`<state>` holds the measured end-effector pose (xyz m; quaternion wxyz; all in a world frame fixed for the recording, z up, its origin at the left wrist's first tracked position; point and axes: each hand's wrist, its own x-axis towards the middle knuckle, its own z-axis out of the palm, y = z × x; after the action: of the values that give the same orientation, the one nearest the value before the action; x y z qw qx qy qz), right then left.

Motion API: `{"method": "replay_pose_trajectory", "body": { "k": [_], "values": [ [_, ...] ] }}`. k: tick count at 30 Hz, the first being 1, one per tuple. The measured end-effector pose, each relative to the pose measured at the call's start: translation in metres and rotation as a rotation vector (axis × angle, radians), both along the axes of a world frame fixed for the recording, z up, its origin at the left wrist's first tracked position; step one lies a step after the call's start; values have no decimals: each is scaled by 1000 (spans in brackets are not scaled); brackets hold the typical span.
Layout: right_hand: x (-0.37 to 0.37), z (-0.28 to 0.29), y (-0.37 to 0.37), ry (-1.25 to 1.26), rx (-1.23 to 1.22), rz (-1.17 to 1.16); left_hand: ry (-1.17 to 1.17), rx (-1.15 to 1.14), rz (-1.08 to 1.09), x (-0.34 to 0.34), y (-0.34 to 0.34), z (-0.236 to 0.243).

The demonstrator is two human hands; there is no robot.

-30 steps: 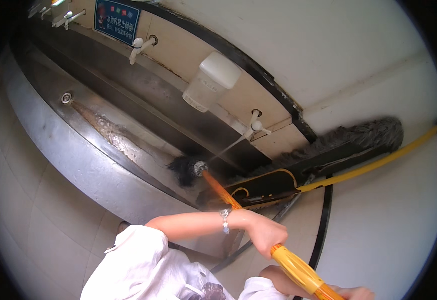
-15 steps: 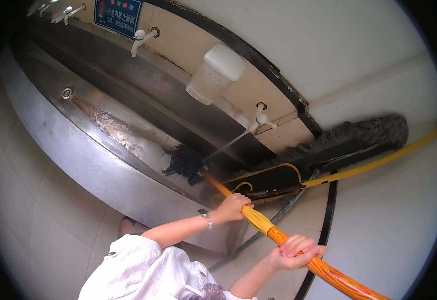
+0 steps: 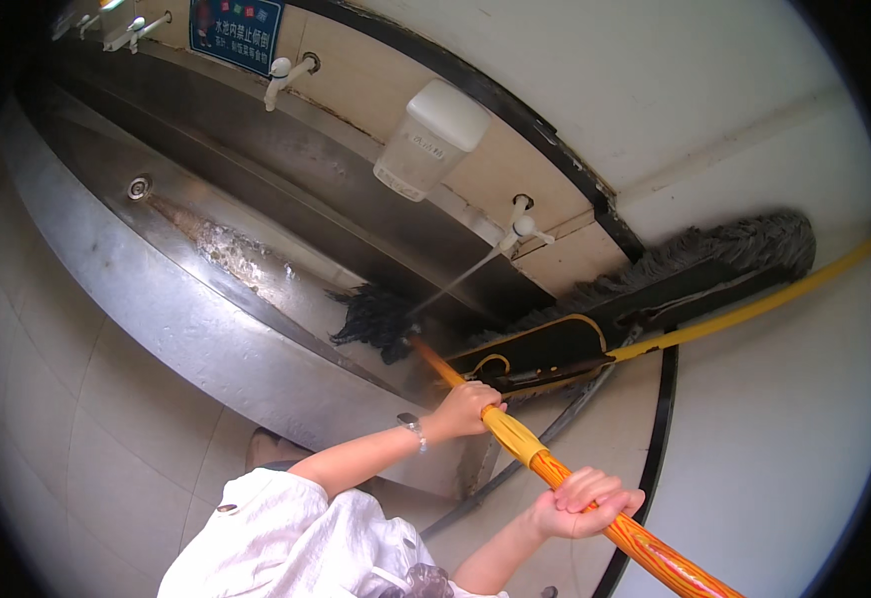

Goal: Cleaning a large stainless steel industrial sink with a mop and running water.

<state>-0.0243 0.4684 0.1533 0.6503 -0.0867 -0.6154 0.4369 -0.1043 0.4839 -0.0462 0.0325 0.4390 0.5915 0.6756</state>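
My left hand (image 3: 467, 407) and my right hand (image 3: 590, 503) are both closed round an orange mop handle (image 3: 667, 555) with a yellow sleeve, the left higher up it and the right lower. The dark, stringy mop head (image 3: 373, 324) rests in a long stainless-steel trough sink (image 3: 146, 279), under a thin stream of water falling from the white tap (image 3: 523, 227). Beside it leans a wide grey dust mop (image 3: 724, 254) with a yellow pole (image 3: 754, 309).
A white plastic dispenser (image 3: 425, 145) is on the tiled wall, with more taps (image 3: 286, 78) and a blue sign (image 3: 234, 35) to the left. A grey hose (image 3: 570, 409) runs behind the handle. The tiled floor (image 3: 106, 419) is at the lower left.
Since a second ago both hands have moved up and left, closer to the sink, and the mop head has shifted slightly. In the last half second they have barely moved.
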Motion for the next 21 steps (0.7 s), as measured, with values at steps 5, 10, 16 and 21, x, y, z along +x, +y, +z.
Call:
{"method": "replay_pose_trajectory", "body": {
  "k": [5, 10, 16, 21],
  "values": [
    [5, -3, 1, 2, 2, 20, 6, 5, 4, 2, 0, -4],
    [7, -3, 2, 14, -3, 34, 9, 22, -10, 3, 2, -6],
    [11, -6, 1, 10, 18, 42, 18, 4, -7, 5, -1, -5],
    [20, -11, -1, 18, 13, 46, 34, 8, -23, 8, -3, -7]
  ]
}}
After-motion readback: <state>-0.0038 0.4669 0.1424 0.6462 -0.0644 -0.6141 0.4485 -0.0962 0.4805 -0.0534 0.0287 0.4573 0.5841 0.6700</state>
